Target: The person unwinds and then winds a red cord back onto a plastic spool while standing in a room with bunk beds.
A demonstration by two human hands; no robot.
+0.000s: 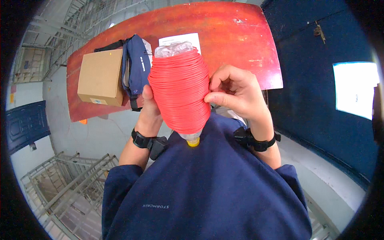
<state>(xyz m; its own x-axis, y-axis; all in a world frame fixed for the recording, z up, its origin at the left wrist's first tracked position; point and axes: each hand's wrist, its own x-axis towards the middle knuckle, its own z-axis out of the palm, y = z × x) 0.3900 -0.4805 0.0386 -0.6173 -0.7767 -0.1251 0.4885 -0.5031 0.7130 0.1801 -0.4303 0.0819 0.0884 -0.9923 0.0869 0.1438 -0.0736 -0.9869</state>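
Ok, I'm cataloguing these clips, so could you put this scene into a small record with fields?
Item: clear bottle wrapped in red cord
Cap: yellow, at the bottle's near end
Left hand: holds the bottle at its left side
Right hand: at the cord's right edge, grip unclear
Table: red, with cardboard box, blue bag and white paper

Red table (236, 36) with cardboard box (100, 76), navy bag (139, 66) and white paper (192, 38).
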